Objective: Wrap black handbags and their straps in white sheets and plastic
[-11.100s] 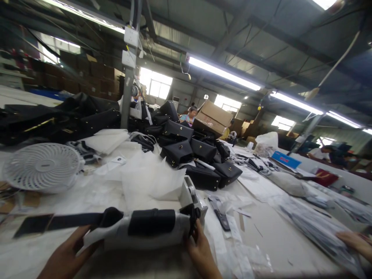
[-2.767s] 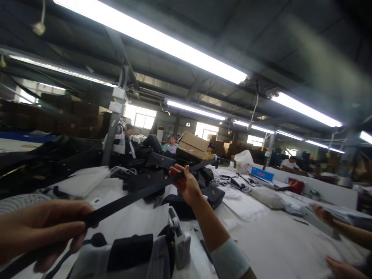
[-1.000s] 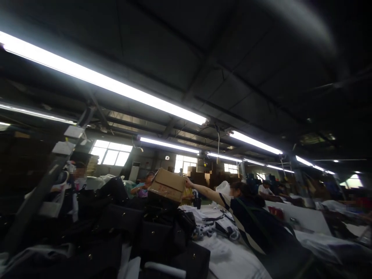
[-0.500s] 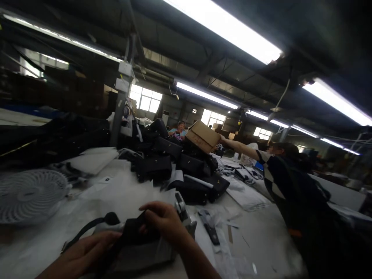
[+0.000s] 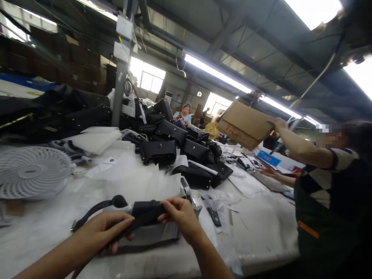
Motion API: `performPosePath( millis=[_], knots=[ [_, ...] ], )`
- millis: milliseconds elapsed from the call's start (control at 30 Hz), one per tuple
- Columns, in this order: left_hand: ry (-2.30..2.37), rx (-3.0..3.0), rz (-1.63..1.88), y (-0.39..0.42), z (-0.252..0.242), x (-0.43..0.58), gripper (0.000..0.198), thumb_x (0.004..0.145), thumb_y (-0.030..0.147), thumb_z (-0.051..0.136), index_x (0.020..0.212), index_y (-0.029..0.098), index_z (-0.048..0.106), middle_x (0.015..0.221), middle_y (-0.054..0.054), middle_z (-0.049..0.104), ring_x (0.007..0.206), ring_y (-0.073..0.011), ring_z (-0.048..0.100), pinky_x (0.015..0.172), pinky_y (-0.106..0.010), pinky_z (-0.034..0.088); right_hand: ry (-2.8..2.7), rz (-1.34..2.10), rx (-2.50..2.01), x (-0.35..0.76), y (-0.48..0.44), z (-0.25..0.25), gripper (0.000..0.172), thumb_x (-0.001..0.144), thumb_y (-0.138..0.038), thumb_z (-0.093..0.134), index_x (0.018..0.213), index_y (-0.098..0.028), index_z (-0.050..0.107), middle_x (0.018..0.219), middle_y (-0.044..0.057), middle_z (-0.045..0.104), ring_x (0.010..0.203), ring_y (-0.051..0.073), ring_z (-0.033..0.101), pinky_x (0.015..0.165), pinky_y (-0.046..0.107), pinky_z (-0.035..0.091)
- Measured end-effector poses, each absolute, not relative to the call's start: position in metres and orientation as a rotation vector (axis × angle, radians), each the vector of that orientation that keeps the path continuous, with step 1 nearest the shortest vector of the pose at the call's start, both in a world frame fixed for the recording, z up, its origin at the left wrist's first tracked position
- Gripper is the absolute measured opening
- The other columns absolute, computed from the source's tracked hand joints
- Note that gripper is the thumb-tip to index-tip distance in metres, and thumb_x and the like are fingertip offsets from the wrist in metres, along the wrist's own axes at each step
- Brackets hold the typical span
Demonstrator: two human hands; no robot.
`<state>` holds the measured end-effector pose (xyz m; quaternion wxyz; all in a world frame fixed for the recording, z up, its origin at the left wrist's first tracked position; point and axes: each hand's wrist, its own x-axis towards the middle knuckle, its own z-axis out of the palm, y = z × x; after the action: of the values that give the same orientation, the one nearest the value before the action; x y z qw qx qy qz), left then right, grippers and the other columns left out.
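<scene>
Both hands are pinching a long black strap [image 5: 147,217] over the near part of the table. My left hand [image 5: 112,228] closes its thumb and fingers on the left stretch, and an end trails below it. My right hand [image 5: 180,217] grips the other end between thumb and fingertips. Just behind lies a curved black band [image 5: 94,207] with a rounded end, next to a grey piece partly hidden by my left hand. Beneath the strap is a dark item under a translucent sheet [image 5: 161,231]. A silver metal device [image 5: 188,190] stands behind my right hand.
Black handbags [image 5: 158,151] are heaped across the table. A white fan [image 5: 33,172] stands left, with white sheets [image 5: 136,170] beside it. A black strap piece [image 5: 213,213] lies right. A co-worker [image 5: 328,186] at the right holds up a cardboard box [image 5: 245,124]. A post [image 5: 119,93] rises behind.
The view has tilted down and turned slightly. The co-worker's cardboard box looks higher and farther right, and their other hand now shows. Both my hands still hold the strap.
</scene>
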<state>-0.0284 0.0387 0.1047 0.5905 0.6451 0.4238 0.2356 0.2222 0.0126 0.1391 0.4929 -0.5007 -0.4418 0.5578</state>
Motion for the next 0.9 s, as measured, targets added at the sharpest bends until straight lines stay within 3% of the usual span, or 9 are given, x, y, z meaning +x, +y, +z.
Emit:
performPosePath(
  millis=[200, 333, 500, 667, 800, 900],
  knots=[
    [1.002, 1.135, 0.609, 0.043, 0.105, -0.034, 0.082, 0.06, 0.087, 0.065, 0.108, 0.021, 0.063, 0.067, -0.002, 0.075, 0.051, -0.0189, 0.069, 0.045, -0.024, 0.051, -1.06, 1.256, -1.255, 0.244, 0.012, 0.136, 0.054, 0.066, -0.059, 0.084, 0.088, -0.01, 0.073, 0.069, 0.006, 0.073, 0.06, 0.017, 0.072, 0.051, 0.021, 0.056],
    [1.029, 1.189, 0.56, 0.042, 0.109, -0.047, 0.071, 0.072, 0.082, 0.059, 0.11, 0.023, 0.063, 0.071, -0.003, 0.077, 0.057, -0.02, 0.072, 0.047, -0.021, 0.048, -1.036, 1.177, -1.303, 0.266, 0.009, 0.129, 0.055, 0.064, -0.061, 0.084, 0.089, -0.012, 0.075, 0.076, 0.007, 0.075, 0.063, 0.019, 0.073, 0.054, 0.024, 0.059],
    [1.133, 1.18, 0.477, 0.033, 0.12, -0.049, 0.075, 0.066, 0.087, 0.058, 0.103, 0.022, 0.066, 0.072, -0.005, 0.078, 0.056, -0.0217, 0.072, 0.042, -0.021, 0.044, -0.979, 1.166, -1.311, 0.293, 0.004, 0.124, 0.056, 0.063, -0.059, 0.086, 0.091, -0.013, 0.075, 0.075, 0.005, 0.074, 0.063, 0.018, 0.073, 0.056, 0.024, 0.06],
    [1.018, 1.411, 0.488, 0.02, 0.139, -0.045, 0.044, 0.081, 0.062, 0.066, 0.102, 0.024, 0.071, 0.072, 0.001, 0.072, 0.058, -0.015, 0.067, 0.053, -0.02, 0.05, -0.937, 1.136, -1.299, 0.314, -0.005, 0.121, 0.056, 0.064, -0.059, 0.086, 0.092, -0.012, 0.075, 0.072, 0.007, 0.075, 0.061, 0.018, 0.072, 0.055, 0.023, 0.059],
    [1.051, 1.636, 0.454, 0.017, 0.151, -0.039, 0.038, 0.069, 0.033, 0.078, 0.106, 0.026, 0.074, 0.094, 0.0, 0.077, 0.089, -0.023, 0.071, 0.074, -0.023, 0.055, -0.887, 1.128, -1.282, 0.324, -0.012, 0.114, 0.054, 0.066, -0.056, 0.086, 0.095, -0.012, 0.076, 0.073, 0.008, 0.075, 0.061, 0.018, 0.072, 0.057, 0.025, 0.059],
    [1.119, 1.681, 0.47, 0.015, 0.157, -0.031, 0.036, 0.063, 0.034, 0.079, 0.098, 0.027, 0.078, 0.1, -0.002, 0.079, 0.098, -0.0299, 0.072, 0.082, -0.029, 0.057, -0.84, 1.143, -1.257, 0.327, -0.017, 0.111, 0.056, 0.064, -0.054, 0.088, 0.099, -0.012, 0.075, 0.073, 0.007, 0.074, 0.061, 0.019, 0.072, 0.058, 0.027, 0.06]
  ],
)
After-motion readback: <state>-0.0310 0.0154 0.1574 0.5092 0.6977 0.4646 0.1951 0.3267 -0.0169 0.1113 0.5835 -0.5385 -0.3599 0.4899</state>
